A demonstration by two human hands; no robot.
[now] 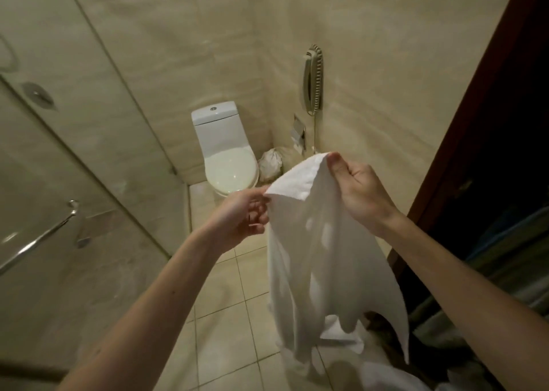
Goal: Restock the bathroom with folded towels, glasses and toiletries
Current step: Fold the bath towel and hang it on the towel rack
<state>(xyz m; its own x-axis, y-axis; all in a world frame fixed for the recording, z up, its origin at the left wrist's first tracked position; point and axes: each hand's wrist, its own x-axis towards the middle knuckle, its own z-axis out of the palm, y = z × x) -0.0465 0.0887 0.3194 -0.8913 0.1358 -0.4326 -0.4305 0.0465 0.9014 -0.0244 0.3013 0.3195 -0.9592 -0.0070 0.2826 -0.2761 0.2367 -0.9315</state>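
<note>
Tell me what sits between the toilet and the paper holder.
A crumpled white bag on the floor, beside the toilet, below the paper holder; head view.

Towel [320,242] between hands, before toilet [225,150]

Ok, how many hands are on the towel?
2. The left hand pinches the towel at its top left corner; the right hand pinches the top right corner.

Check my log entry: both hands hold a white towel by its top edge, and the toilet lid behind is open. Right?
No: the head view shows the toilet lid closed. The left hand and right hand do hold the white towel by its top edge.
</note>
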